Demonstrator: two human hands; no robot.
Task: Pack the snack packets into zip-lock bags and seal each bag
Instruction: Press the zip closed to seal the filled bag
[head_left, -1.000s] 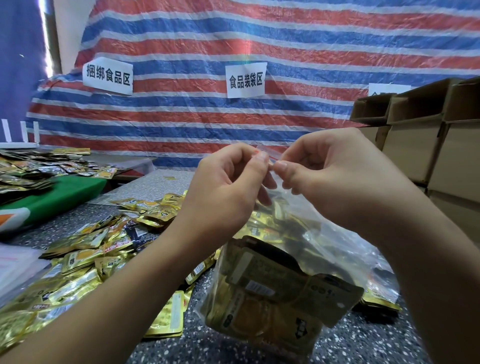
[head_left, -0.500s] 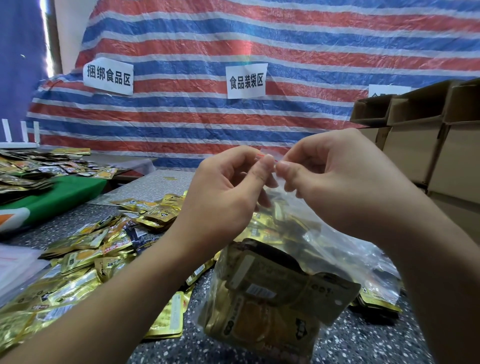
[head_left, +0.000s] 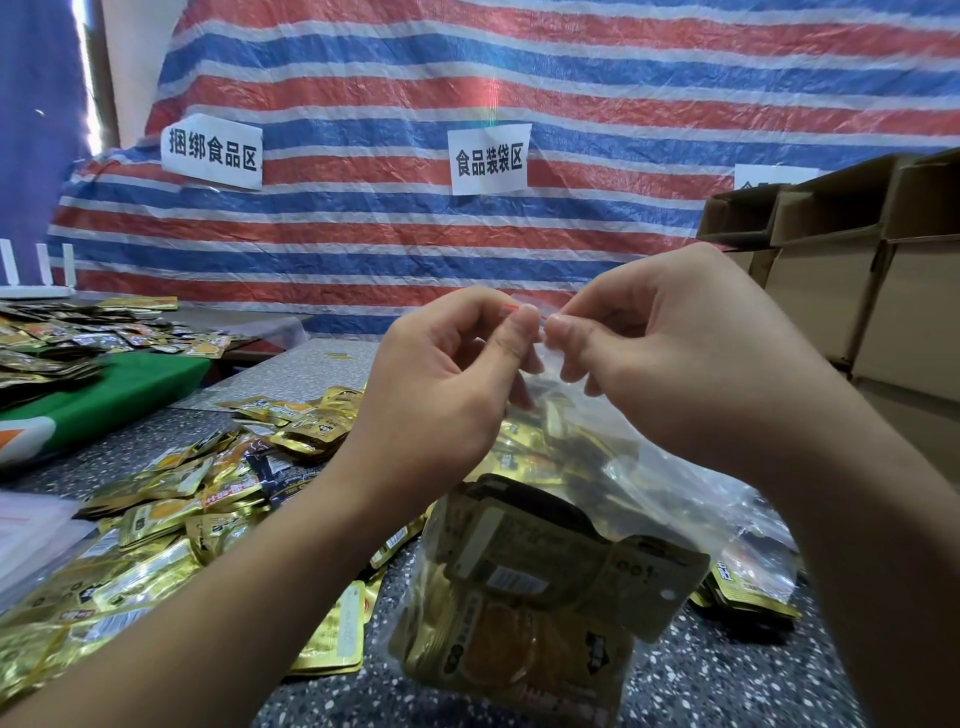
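- Our left hand (head_left: 441, 395) and right hand (head_left: 670, 364) met in front of us, each pinching the top edge of a clear zip-lock bag (head_left: 649, 499) between thumb and forefinger, the two thumb tips nearly touching.
- A short red strip showed at the bag's mouth beside our left thumb; we could not tell how much of the seal was pressed shut.
- The bag hung below our fingers, its lower half filled with gold snack packets (head_left: 545, 597), its bottom down at the speckled table (head_left: 727, 675).
- More loose gold packets (head_left: 171, 514) lay scattered over the table to our left, some running under our left forearm, and a few more (head_left: 748, 597) lay behind the bag on the right.
- A red, white and blue striped tarp (head_left: 519, 78) bearing white paper signs (head_left: 488, 158) hung behind, with cardboard boxes (head_left: 857, 270) stacked to the right.
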